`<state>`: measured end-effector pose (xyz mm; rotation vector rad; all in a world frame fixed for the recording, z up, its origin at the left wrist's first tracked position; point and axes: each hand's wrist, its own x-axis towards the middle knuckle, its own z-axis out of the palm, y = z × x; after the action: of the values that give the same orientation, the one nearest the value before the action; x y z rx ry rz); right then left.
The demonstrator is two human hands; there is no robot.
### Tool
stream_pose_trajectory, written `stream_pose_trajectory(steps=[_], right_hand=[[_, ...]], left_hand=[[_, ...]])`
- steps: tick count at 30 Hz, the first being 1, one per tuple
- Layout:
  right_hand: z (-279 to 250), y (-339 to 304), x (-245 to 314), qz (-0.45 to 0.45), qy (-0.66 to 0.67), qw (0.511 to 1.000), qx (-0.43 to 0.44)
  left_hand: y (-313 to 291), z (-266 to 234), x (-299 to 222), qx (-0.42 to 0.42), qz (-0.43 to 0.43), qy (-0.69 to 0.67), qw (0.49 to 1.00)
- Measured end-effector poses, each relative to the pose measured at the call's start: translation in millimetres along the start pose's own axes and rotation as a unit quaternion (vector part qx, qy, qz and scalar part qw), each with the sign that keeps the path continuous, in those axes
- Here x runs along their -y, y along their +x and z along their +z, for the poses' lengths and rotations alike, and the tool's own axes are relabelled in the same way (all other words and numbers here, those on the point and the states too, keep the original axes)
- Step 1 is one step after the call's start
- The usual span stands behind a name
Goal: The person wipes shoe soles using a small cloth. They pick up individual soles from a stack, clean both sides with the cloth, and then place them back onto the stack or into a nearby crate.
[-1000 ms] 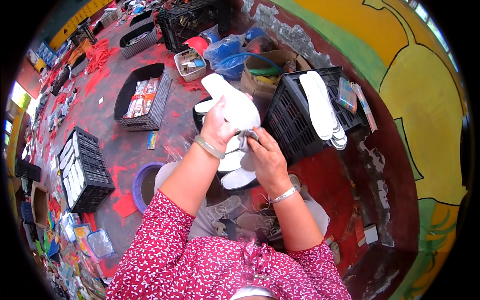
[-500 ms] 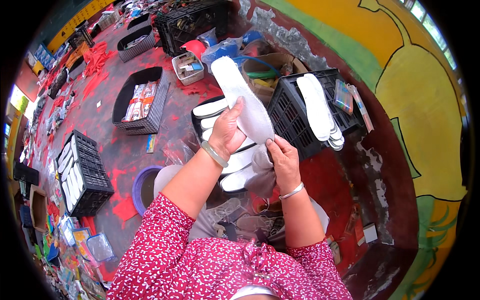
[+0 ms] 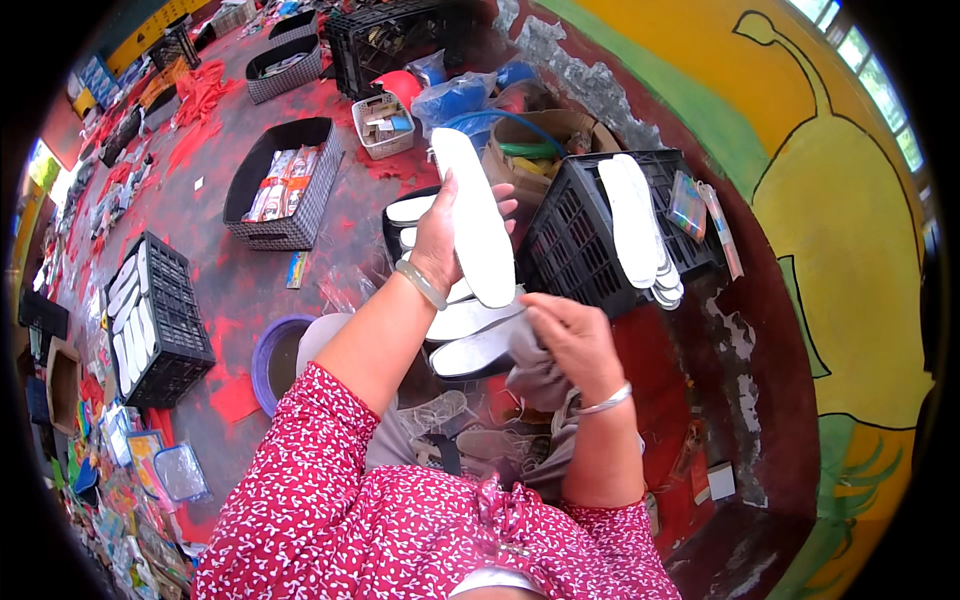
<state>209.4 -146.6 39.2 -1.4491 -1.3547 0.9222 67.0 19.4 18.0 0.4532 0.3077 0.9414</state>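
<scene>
A white shoe insole lies along my left hand, which is closed round its long edge, fingers showing past the far side. Its lower rounded end points toward my right hand. Thumb and forefinger of that hand are pinched together just beside this end; whatever they hold, if anything, is too small to make out. Beneath both hands a dark basket holds several more white insoles, partly covered by my left hand and the held insole.
On an upturned black crate to the right lies a stack of white insoles beside small plastic packets. Leftward stand a black crate of insoles, a purple-rimmed basin and a woven basket with packets.
The held insole now shows a bright white face instead of a greyish one and stands more upright. My right hand has come off its edge, slightly down and right.
</scene>
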Motion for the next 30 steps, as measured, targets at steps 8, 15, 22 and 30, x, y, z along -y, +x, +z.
stream_pose_trajectory(steps=[8, 15, 22, 30], right_hand=[[-27.9, -2.1, 34.0, -0.051, 0.494, 0.825, -0.27], [-5.0, 21.7, 4.3, -0.203, 0.116, 0.942, -0.239], [21.2, 29.1, -7.0, -0.293, -0.372, 0.85, -0.233], [42.3, 9.8, 2.9, -0.342, -0.261, 0.898, -0.092]], left_hand=[[-19.8, -9.0, 43.3, 0.107, -0.22, 0.052, 0.968], [-32.4, 7.0, 58.8, 0.202, -0.274, -0.096, 0.935], [-30.6, -0.4, 52.6, 0.122, -0.208, -0.011, 0.97], [-16.9, -2.3, 32.8, 0.17, -0.243, -0.04, 0.954]])
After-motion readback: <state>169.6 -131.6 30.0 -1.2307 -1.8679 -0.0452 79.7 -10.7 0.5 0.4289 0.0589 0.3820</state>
